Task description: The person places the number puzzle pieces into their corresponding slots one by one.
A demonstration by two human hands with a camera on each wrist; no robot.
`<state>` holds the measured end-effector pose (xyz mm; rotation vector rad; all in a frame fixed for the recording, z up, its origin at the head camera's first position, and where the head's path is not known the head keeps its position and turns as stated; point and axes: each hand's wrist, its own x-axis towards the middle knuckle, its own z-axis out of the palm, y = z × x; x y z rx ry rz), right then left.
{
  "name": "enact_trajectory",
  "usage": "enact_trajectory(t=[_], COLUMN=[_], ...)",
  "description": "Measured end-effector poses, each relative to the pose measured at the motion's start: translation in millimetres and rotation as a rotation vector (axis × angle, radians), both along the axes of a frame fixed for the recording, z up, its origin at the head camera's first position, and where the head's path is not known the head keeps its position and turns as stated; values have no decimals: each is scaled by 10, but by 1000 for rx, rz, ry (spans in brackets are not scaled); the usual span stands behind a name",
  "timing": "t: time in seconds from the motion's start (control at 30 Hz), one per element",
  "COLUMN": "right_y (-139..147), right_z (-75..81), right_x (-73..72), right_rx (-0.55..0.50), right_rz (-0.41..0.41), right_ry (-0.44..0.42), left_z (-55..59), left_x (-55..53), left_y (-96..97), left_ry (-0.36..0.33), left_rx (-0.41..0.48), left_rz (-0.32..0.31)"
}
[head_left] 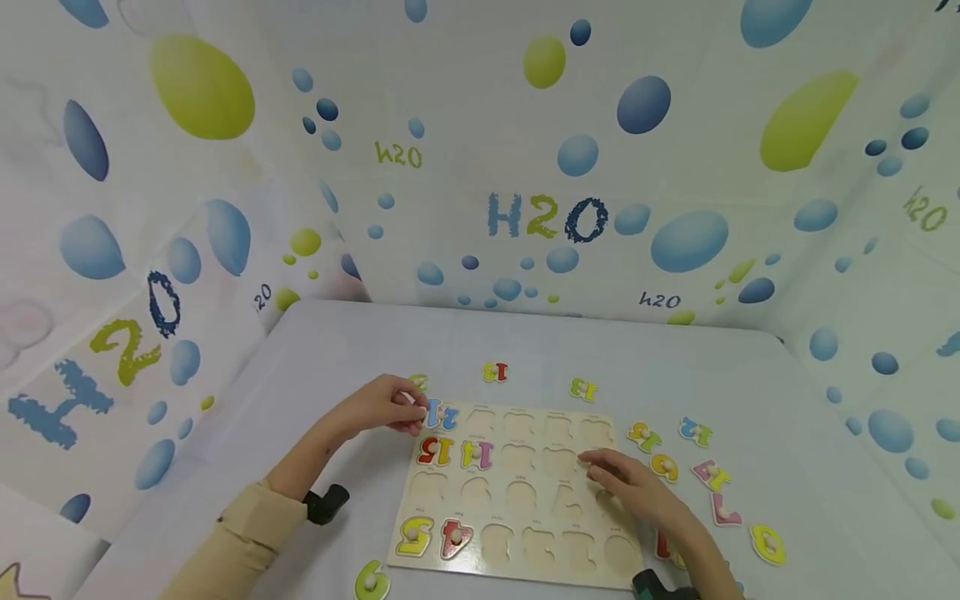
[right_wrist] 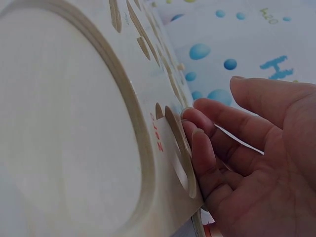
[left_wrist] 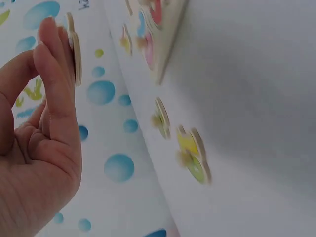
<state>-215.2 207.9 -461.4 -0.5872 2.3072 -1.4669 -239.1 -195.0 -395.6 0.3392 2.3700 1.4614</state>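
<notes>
My left hand [head_left: 386, 406] is above the far left corner of a pale wooden number puzzle board [head_left: 517, 521]. Its fingers pinch a thin wooden puzzle piece [left_wrist: 77, 57], seen edge-on in the left wrist view, its face hidden. Close to those fingertips in the head view is a blue number piece [head_left: 447, 416]; I cannot tell whether it is the pinched one. With fingers loosely bent, my right hand [head_left: 637, 487] rests at the board's right edge, its fingertips touching there. Red-yellow 15 [head_left: 434, 451], green-pink 14 [head_left: 476, 455], yellow 5 [head_left: 415, 536] and red 4 [head_left: 455, 539] sit in the board.
Loose number pieces lie around: a red-yellow one [head_left: 495, 372] and a green-yellow 13 [head_left: 582, 389] behind the board, a pink 7 [head_left: 725, 510] and yellow 0 [head_left: 768, 544] with several others on the right, a green 9 [head_left: 372, 581] at front left. Printed cloth walls [head_left: 480, 275] surround the white table.
</notes>
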Motion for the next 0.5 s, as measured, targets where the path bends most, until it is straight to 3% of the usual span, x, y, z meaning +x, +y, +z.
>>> enact_trajectory(t=[0.3,0.5], right_y=[10,51], right_z=[39,34], right_x=[-11,-4], right_rx=[11,-5], right_rz=[11,21], right_ry=[46,28], left_z=[52,34], left_x=[-272,-368], left_y=[536,843], left_ry=[-8,-56], left_rx=[-68,44], left_rz=[-40,-88])
